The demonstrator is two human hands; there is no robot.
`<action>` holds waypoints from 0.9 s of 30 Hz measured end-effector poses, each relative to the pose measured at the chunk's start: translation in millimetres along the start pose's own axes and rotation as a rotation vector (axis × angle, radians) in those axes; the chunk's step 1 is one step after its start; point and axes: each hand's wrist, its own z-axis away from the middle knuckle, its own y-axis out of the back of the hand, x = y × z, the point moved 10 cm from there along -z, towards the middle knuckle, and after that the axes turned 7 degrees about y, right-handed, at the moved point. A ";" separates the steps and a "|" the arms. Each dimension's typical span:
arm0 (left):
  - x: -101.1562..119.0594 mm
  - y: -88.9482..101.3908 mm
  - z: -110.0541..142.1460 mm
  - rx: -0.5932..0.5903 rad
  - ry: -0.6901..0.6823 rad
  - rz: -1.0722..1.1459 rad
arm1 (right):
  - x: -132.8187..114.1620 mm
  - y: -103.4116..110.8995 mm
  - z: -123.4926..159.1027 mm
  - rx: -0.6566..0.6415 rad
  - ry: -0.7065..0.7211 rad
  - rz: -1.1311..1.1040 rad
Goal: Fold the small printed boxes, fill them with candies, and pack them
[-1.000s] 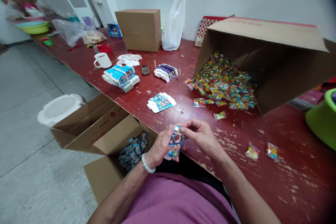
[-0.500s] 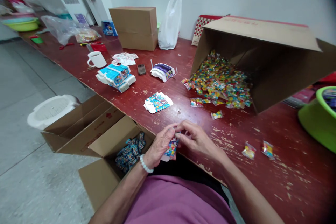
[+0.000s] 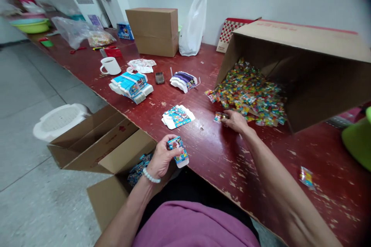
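My left hand (image 3: 162, 157) is closed around a small blue printed candy box (image 3: 179, 153), thumb across its front, with a white flap at its lower end. At the front of the candy heap, my right hand (image 3: 236, 121) has its fingers curled down on a small clear-wrapped candy packet (image 3: 218, 117); the fingertips are partly hidden. Flattened blue boxes (image 3: 178, 116) lie on the table between the two hands. Many candy packets (image 3: 252, 92) spill from a cardboard carton (image 3: 324, 73) lying on its side.
Bundled blue boxes (image 3: 130, 85), purple boxes (image 3: 184, 80) and a white mug (image 3: 110, 66) stand farther left. Below the table edge, an open carton (image 3: 124, 154) holds filled blue boxes. A loose packet (image 3: 307, 177) and a green basin (image 3: 358, 139) are at right.
My hands have parted. The right has left the small box and reached forward to the packets by the heap. The left keeps the box, now farther left with its printed front showing.
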 end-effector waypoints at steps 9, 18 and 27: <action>11.1 18.5 -0.7 -0.006 -0.003 -0.136 | -3.3 16.7 51.6 0.003 -0.099 -0.516; -10.9 -27.0 16.0 -0.157 0.146 0.139 | -65.5 -14.6 153.7 -0.127 -0.165 -1.036; -35.4 -61.7 46.3 -0.475 0.208 -0.022 | -93.1 -3.6 170.1 -0.108 -0.034 -0.908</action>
